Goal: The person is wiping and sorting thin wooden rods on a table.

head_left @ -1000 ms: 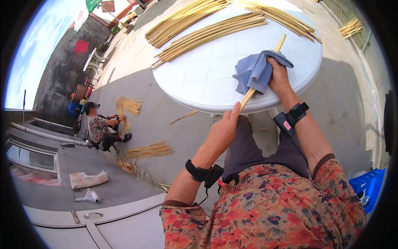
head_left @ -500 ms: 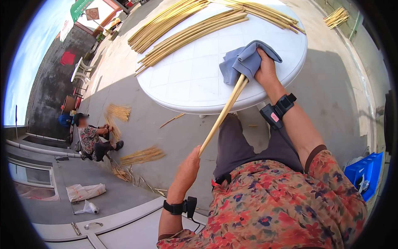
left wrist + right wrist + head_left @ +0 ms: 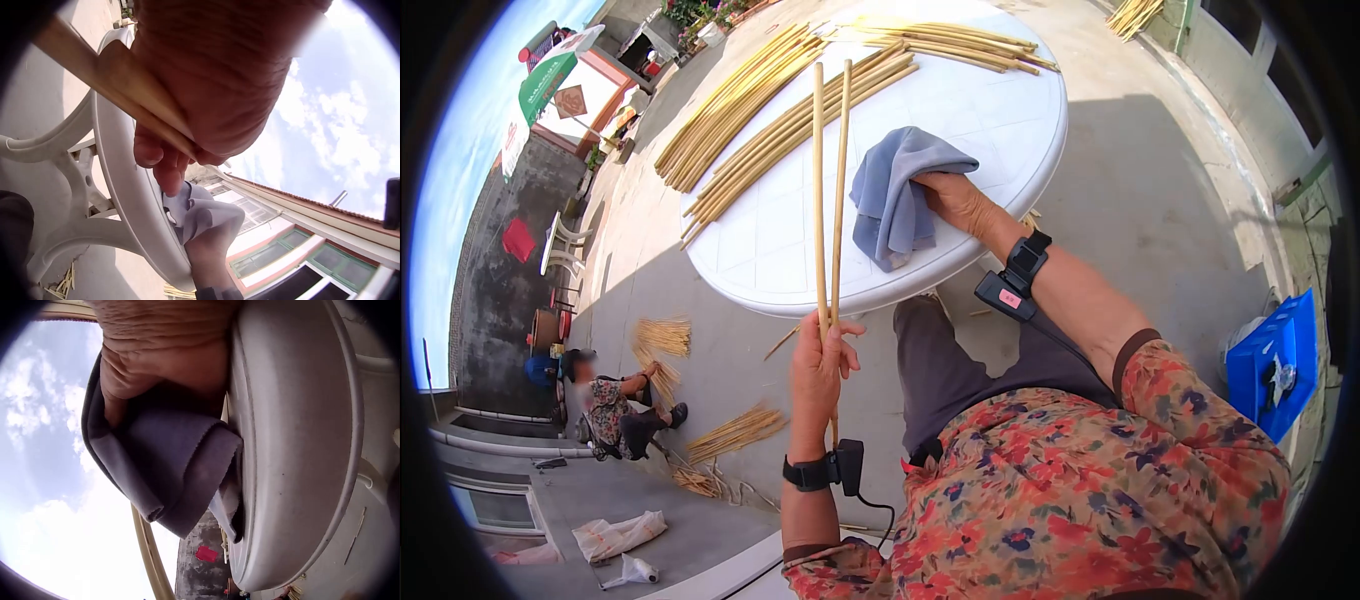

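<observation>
Two slim yellowish sticks (image 3: 819, 180) are gripped near their lower ends by my left hand (image 3: 812, 365). They point away from me over the table's near edge, spread slightly apart, and overlap a pile of sticks in the head view. The left wrist view shows the butt ends of the sticks (image 3: 81, 65) passing under the palm. My right hand (image 3: 955, 203) holds a bunched grey-blue cloth (image 3: 900, 190) above the right side of the white table (image 3: 780, 265). Folds of the cloth (image 3: 175, 462) hang beside the table rim in the right wrist view, hiding most of the fingers.
Piles of similar sticks (image 3: 745, 110) lie across the far part of the table. On the ground at left, a seated person (image 3: 615, 400) handles thin stalks, with more bundles (image 3: 740, 432) nearby. A blue crate (image 3: 1280, 365) stands at the right.
The sticks, earlier running through the cloth, are now out of it. My left hand pulled them down and left, then swung them upright in view. The cloth stays in my right hand.
</observation>
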Tool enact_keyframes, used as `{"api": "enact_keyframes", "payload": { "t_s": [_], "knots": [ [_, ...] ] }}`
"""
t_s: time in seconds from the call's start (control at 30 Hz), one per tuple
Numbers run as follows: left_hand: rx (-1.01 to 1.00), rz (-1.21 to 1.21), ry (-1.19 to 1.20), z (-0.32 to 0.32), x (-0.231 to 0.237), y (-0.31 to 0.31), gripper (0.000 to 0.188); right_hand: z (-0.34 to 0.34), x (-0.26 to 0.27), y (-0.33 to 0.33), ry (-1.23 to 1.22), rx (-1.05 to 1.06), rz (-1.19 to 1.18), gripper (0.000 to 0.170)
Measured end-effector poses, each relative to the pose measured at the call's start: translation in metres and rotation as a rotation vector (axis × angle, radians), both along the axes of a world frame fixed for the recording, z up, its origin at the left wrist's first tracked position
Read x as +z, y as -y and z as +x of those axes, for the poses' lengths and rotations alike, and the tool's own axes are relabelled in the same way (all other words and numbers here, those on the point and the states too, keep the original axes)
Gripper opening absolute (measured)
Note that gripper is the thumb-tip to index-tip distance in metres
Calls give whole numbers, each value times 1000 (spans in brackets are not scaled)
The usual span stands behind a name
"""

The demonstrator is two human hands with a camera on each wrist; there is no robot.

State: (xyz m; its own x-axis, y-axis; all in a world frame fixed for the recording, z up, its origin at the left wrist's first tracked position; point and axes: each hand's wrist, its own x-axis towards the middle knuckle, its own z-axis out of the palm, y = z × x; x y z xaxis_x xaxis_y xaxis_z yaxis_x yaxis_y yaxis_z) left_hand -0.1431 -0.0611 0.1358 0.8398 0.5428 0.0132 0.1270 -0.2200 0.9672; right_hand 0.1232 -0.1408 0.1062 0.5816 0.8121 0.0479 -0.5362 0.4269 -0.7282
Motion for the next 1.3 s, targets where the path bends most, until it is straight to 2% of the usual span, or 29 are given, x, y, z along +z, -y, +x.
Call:
{"api": "enact_keyframes", "payload": {
  "t_s": [0.07, 0.23, 0.3, 0.4, 0.5, 0.6, 0.67, 0.83, 0.9, 0.97, 1.0, 1.2, 1.27, 1.3],
  "knots": [
    [-29, 11, 1, 32, 10, -1, 21, 0, -8, -2, 134, 95, 40, 37],
    [-73, 46, -44, 99, 13, -6, 16, -7, -3, 3, 312, 55, -105, 35],
    [-171, 180, -173, 116, 14, -5, 13, -6, -4, 1, 266, 46, -127, 34],
    [-178, 71, -126, 129, 10, 1, 10, -4, -3, -2, 173, 6, -117, 31],
    [-188, 142, -141, 128, 2, -3, 8, -6, -1, -4, 91, -44, -62, 27],
    [-208, 26, -207, 113, 7, -1, 9, -5, -1, -3, 92, -80, -44, 24],
    [-219, -36, -246, 95, 6, -1, 9, -4, 0, -3, -4, -82, 32, 22],
    [-208, -176, -278, 33, -1, 7, 13, -2, -2, -3, 40, -129, 41, 22],
    [-194, -94, -315, 6, -2, 11, 16, -1, -3, -4, 50, -142, 44, 21],
    [-181, -19, -334, -22, -9, 16, 16, 1, -2, -4, -112, -139, 86, 18],
    [-168, 57, -359, -35, -12, 18, 16, 2, -1, -4, -109, -135, 88, 18],
    [-57, 131, -385, -79, -12, 30, 14, -1, 8, -1, -114, -163, 21, 16],
    [-42, 170, -404, -99, -14, 27, 13, 5, 8, 1, -312, -222, 62, 16],
    [-29, 218, -427, -110, -14, 25, 13, 11, 6, 2, -379, -162, 154, 17]
  ]
}}
